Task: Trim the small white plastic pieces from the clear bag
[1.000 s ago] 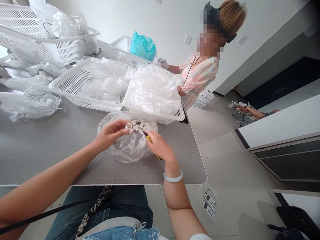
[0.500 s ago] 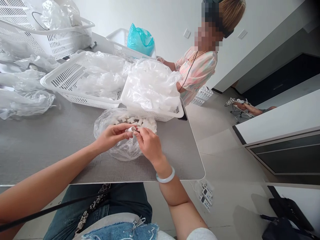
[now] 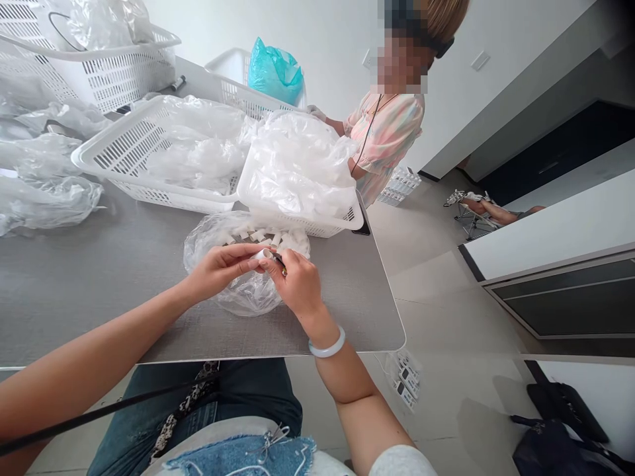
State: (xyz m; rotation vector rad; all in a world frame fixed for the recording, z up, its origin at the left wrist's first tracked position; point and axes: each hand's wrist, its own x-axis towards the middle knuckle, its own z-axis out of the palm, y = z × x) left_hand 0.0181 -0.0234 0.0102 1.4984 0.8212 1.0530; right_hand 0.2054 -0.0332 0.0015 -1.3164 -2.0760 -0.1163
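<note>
My left hand [image 3: 218, 270] grips a short white plastic pipe fitting [image 3: 262, 254] by its side, with the open end towards my right hand. My right hand [image 3: 296, 283] closes on a small yellow-handled cutter [image 3: 280, 262], mostly hidden in my fingers, with its dark tip at the fitting. Both hands are above a transparent plastic bag [image 3: 233, 291] on the grey table. More white fittings [image 3: 258, 234] lie in a heap inside the bag, just beyond my hands.
Two white slotted baskets holding plastic sheeting [image 3: 124, 155] stand beyond the bag, with loose plastic [image 3: 42, 205] to the left. A co-worker [image 3: 387, 129] in a patterned top stands past the table's far end. The table's near edge [image 3: 272, 357] runs above my lap.
My right hand has moved in against the fitting, and the cutter's yellow handle is now mostly hidden. The fitting has turned in my left hand. The whole view has shifted slightly.
</note>
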